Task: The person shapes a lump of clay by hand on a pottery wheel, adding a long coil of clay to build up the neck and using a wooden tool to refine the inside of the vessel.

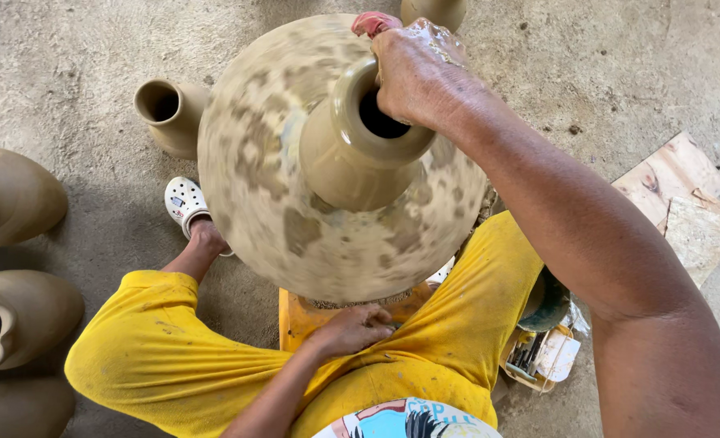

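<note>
A large round clay pot stands in front of me, its mottled body blurred as if spinning. Its narrow neck rises to a dark open mouth. My right hand, wet with slip, presses on the far rim of the neck and pinches a red cloth that sticks out past my fingers. My left hand lies low under the pot's belly, resting on my yellow trousers beside an orange stand, with nothing in it.
A small clay vase stands on the concrete floor at upper left. Several unfired pots line the left edge, and another pot sits at the top. Wooden boards lie to the right. A dish and tools sit by my right knee.
</note>
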